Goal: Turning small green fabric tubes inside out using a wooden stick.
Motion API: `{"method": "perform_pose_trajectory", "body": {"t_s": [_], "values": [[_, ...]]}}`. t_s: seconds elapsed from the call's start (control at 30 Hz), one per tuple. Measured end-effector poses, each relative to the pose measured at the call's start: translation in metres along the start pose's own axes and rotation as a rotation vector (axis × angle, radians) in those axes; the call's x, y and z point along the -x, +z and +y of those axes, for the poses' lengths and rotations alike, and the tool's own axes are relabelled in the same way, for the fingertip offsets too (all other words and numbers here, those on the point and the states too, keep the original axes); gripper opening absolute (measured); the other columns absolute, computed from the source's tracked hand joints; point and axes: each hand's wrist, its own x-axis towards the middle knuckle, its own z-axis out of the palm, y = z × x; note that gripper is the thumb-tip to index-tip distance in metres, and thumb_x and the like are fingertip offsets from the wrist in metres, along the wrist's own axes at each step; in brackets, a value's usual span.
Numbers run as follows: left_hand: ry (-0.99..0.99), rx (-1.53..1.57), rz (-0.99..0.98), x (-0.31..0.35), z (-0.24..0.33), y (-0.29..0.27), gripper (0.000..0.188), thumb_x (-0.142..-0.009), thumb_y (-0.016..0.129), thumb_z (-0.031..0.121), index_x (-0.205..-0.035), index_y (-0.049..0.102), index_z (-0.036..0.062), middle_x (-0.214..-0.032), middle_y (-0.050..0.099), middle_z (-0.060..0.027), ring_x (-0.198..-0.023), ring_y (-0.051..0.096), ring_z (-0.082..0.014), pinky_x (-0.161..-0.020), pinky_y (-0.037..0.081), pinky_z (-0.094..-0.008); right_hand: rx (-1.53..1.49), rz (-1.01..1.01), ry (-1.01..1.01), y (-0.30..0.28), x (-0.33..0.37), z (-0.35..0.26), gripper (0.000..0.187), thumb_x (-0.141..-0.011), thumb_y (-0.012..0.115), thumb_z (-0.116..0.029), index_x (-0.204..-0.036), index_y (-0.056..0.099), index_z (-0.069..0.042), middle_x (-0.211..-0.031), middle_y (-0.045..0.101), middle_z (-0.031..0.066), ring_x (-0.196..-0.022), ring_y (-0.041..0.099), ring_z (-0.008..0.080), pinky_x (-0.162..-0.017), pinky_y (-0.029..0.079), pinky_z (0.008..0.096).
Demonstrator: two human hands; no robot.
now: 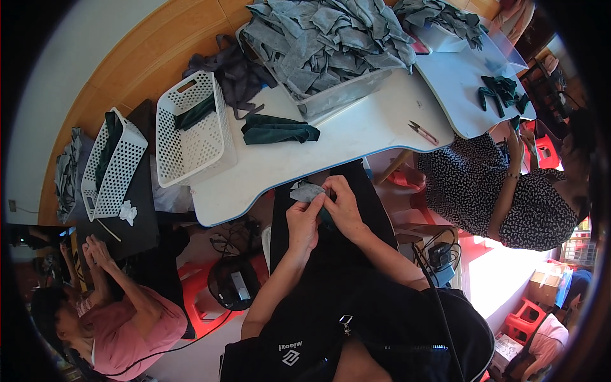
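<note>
Over my lap, just below the table edge, I hold a small grey fabric piece [306, 190] with a dark green side. My left hand [303, 227] pinches its lower edge between thumb and fingers. Against the same piece, close to the left thumb, the fingers of my right hand [344, 210] are closed. Some dark green cloth hangs below the fingers, partly hidden. On the table ahead lies a folded dark green fabric stack [280, 130].
A large bin [344, 92] heaped with grey fabric pieces stands at the back. White perforated baskets [172, 156] are at left. Thread snips [423, 132] lie near the right edge of the white table [356, 140]. People sit at both sides; a black fan [232, 283] stands at lower left.
</note>
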Motion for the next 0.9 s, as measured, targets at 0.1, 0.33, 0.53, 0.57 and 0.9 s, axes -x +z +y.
{"method": "perform_pose_trajectory", "body": {"t_s": [0.1, 0.33, 0.53, 0.57, 0.9], "values": [[-0.181, 0.073, 0.033, 0.003, -0.003, -0.002, 0.018, -0.088, 0.068, 0.018, -0.092, 0.065, 0.0004, -0.084, 0.065, -0.0046, -0.069, 0.060, -0.0088, -0.059, 0.049, -0.0226, -0.050, 0.060, -0.093, 0.001, 0.000, 0.003, 0.026, -0.076, 0.061, 0.001, -0.102, 0.060, -0.002, -0.096, 0.051, 0.0080, -0.083, 0.049, 0.0167, -0.072, 0.042, 0.0270], [-0.209, 0.182, -0.041, 0.002, 0.000, -0.001, 0.028, -0.093, 0.061, 0.031, -0.086, 0.064, 0.0033, -0.079, 0.063, -0.0018, -0.070, 0.060, -0.0073, -0.062, 0.049, -0.0234, 0.061, -0.050, -0.153, -0.005, -0.003, 0.005, 0.024, -0.074, 0.060, 0.000, -0.097, 0.063, -0.003, -0.104, 0.056, 0.0100, -0.099, 0.052, 0.0234, -0.083, 0.042, 0.0311], [-0.052, 0.072, -0.059, -0.008, -0.004, -0.008, 0.032, -0.097, 0.054, 0.033, -0.087, 0.064, 0.0038, -0.077, 0.060, -0.0002, -0.066, 0.055, -0.0052, -0.057, 0.045, -0.0210, 0.125, -0.040, -0.151, -0.002, 0.004, -0.001, 0.025, -0.071, 0.062, -0.003, -0.096, 0.064, -0.004, -0.102, 0.056, 0.0091, -0.100, 0.051, 0.0269, -0.089, 0.040, 0.0362], [-0.064, 0.061, -0.057, -0.007, -0.005, -0.009, 0.032, -0.097, 0.054, 0.033, -0.087, 0.064, 0.0036, -0.077, 0.059, -0.0001, -0.065, 0.054, -0.0049, -0.056, 0.045, -0.0207, 0.128, -0.043, -0.142, -0.002, 0.005, -0.001, 0.025, -0.071, 0.062, -0.003, -0.096, 0.064, -0.004, -0.101, 0.056, 0.0090, -0.100, 0.051, 0.0267, -0.089, 0.039, 0.0362], [0.202, -0.078, 0.144, -0.004, -0.020, 0.010, 0.031, -0.097, 0.055, 0.027, -0.113, 0.050, 0.0008, -0.084, 0.061, -0.0027, -0.069, 0.055, -0.0049, -0.060, 0.044, -0.0197, 0.355, 0.084, -0.291, 0.009, -0.003, 0.005, 0.018, -0.071, 0.067, -0.010, -0.089, 0.069, -0.012, -0.091, 0.053, 0.0045, -0.089, 0.048, 0.0235, -0.078, 0.034, 0.0372]]}}
